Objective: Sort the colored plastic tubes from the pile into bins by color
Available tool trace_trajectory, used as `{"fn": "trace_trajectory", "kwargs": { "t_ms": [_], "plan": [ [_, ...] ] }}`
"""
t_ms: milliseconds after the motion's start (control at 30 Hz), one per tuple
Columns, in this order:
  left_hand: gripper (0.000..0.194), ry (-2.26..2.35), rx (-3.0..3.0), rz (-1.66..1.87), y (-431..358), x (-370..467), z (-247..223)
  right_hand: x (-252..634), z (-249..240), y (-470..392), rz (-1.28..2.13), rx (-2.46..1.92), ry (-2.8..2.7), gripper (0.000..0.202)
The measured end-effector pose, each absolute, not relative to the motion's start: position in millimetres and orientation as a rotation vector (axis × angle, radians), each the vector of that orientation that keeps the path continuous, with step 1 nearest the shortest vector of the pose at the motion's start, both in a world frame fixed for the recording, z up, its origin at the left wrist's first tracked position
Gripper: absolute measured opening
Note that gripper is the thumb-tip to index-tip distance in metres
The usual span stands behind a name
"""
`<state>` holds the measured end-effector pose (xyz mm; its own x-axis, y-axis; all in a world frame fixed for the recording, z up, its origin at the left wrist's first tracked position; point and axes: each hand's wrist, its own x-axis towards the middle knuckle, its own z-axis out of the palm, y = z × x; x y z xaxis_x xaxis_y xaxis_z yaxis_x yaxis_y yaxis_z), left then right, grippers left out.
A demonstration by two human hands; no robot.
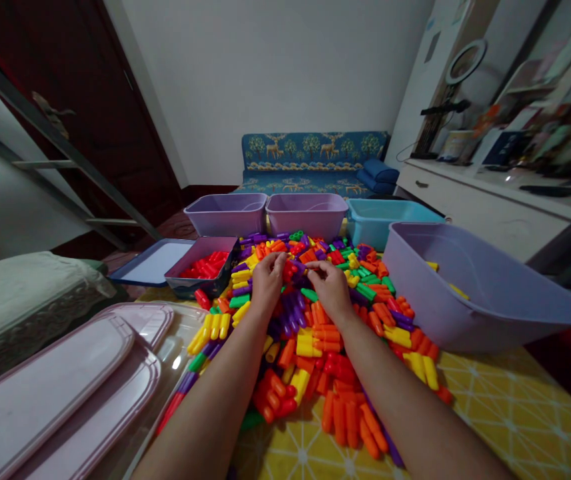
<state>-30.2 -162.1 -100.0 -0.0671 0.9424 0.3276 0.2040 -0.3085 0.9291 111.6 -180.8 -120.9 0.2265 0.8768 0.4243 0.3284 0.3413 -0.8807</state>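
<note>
My left hand (268, 279) is closed in a pinch on a red plastic building piece (290, 269), above the middle of the pile. Facing it, my right hand (331, 288) has its fingertips pressed together at a small purple building piece (300, 267), which meets or nearly meets the red one. Whether the two are joined I cannot tell. Beneath and around both hands spreads a heap of bullet-shaped building pieces in red, orange, yellow, green and purple. Some are linked in rows, such as the orange row (348, 419) and the yellow row (216, 327).
Two purple tubs (226, 217) and a turquoise tub (385, 227) line the back. A large purple tub (470, 293) with a few yellow pieces stands right. At left are a box (200, 288) of red pieces, a blue-rimmed lid (150, 263) and stacked pale lids (55, 393).
</note>
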Motion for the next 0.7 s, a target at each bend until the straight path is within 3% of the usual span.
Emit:
{"fn": "trace_trajectory", "kwargs": {
  "t_ms": [133, 333, 467, 700],
  "plan": [
    [0.03, 0.983, 1.209, 1.42, -160, -27, -103, 111, -123, -179, 0.596, -1.186, -1.313, 0.025],
    [0.041, 0.843, 1.152, 1.369, -165, -25, -101, 108, -120, -180, 0.716, -1.044, -1.255, 0.052],
    [0.046, 0.77, 1.142, 1.35, -165, -24, -102, 109, -114, -182, 0.639, -1.003, -1.136, 0.044],
    [0.029, 0.853, 1.001, 1.457, -162, -22, -102, 118, -124, -174, 0.501, -1.07, -1.028, 0.041]
  ]
}}
